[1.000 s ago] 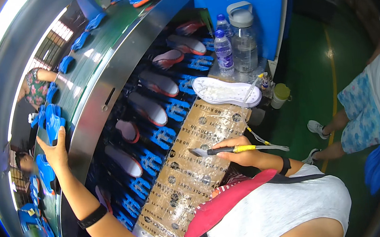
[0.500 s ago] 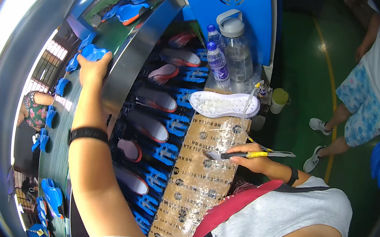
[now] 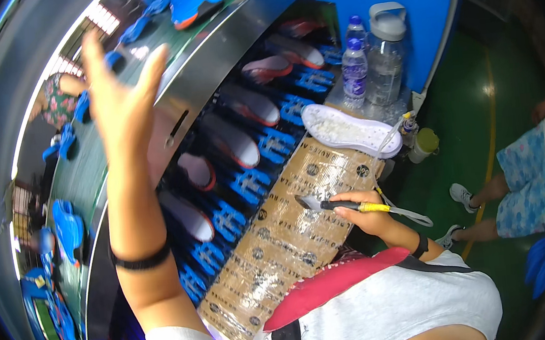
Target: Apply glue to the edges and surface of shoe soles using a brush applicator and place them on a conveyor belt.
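Left of the cardboard-covered table (image 3: 274, 249), we record a blue moulded piece (image 3: 82, 108), likely light, on a green conveyor belt (image 3: 88, 181); our left hand (image 3: 123, 109), blurred, hangs spread beside it, apparently empty. A metal rail (image 3: 226, 48) between belt and table is an edge to clear. Over the table, a black-handled tool (image 3: 334, 204) is gripped in our right hand (image 3: 372, 216); we judge it light, stiff, best held by its handle, the trailing cord (image 3: 410, 212) limiting reach. The table's bare surface gives room.
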A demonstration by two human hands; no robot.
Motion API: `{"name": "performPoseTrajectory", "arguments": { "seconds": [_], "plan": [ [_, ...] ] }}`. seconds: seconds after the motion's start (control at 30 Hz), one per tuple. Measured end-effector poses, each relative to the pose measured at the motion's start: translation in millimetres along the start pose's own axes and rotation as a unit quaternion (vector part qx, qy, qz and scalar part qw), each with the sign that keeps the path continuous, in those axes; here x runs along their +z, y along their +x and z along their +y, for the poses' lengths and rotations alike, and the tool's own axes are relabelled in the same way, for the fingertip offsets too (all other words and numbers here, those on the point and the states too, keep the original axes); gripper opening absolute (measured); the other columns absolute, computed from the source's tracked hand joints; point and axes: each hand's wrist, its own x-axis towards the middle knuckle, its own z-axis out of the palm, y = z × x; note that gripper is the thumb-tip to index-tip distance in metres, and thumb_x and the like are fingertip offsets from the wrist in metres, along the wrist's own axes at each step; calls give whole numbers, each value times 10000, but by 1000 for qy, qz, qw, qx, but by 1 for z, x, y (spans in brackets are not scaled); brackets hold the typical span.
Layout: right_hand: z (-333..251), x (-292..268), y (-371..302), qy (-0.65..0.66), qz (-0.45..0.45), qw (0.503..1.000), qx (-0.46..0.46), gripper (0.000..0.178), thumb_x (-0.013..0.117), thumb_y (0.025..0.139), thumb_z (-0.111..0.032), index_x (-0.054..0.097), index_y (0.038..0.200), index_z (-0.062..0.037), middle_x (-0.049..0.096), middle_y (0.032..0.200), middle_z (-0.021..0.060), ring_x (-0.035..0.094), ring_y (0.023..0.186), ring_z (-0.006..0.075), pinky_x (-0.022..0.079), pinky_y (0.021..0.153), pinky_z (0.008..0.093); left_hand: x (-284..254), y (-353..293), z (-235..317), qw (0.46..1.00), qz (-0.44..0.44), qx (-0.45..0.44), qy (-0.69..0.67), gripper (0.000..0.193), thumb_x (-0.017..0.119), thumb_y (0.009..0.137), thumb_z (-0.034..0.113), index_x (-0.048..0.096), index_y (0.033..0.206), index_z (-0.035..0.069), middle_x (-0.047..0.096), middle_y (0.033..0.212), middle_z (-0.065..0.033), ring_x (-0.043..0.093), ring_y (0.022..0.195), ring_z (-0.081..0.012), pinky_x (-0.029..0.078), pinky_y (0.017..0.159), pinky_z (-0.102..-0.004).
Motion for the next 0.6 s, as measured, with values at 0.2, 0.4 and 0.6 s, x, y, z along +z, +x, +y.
{"name": "performPoseTrajectory", "arguments": {
  "seconds": [0.2, 0.4, 0.6],
  "plan": [
    [4, 13, 4, -3, -68, 998, -14, 208, 635, 760, -85, 626, 949, 4, 649, 804, 102, 598, 697, 114, 459, 621, 239, -164, -73, -16, 952, 181, -102, 225, 749, 706, 733, 238, 302, 1286, -65, 386, 1274, -185, 401, 1146, -231, 259, 1004, -335],
    [6, 20, -5, 8, -80, 994, -68, 224, 653, 751, -89, 626, 953, 4, 648, 803, 113, 608, 698, 128, 463, 617, 242, -226, -134, -108, 930, 56, -295, 212, 952, 712, 707, 373, 159, 1350, -60, 360, 1312, -189, 386, 1185, -234, 289, 983, -312],
    [-2, 16, -18, 31, -113, 992, -42, 234, 656, 750, -96, 626, 962, -2, 651, 804, 96, 600, 720, 108, 462, 640, 238, -238, -134, -146, 891, 33, -339, 301, 1043, 719, 627, 507, 198, 1349, -36, 322, 1351, -205, 318, 1253, -287, 226, 1030, -343]
  ]
}}
